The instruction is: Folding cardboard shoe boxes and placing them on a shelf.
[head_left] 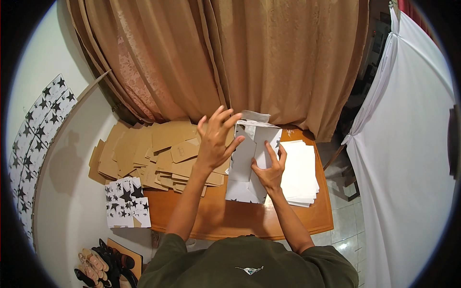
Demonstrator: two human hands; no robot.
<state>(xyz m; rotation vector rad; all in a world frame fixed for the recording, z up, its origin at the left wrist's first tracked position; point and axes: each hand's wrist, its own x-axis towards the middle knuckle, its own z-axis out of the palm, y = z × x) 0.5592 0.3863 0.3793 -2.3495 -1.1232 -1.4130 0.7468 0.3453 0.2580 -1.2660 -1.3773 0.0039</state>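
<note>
The open white box [243,165] stands on the counter [201,216] between the hands, its mouth facing up, which seems to leave the inside within reach. The right hand [271,173] has thumb and fingers parted at the right wall, perhaps steadying it; whether they grip it I cannot tell. The left hand [216,141] is raised, spread wide and seemingly holding nothing. Brown cardboard pieces [129,149] crowd the space left of the left hand, star-patterned pieces [126,201] nearer the body; white sheets [297,173] lie just right of the right hand. Beyond both hands, a brown curtain [288,62] limits forward reach.
</note>
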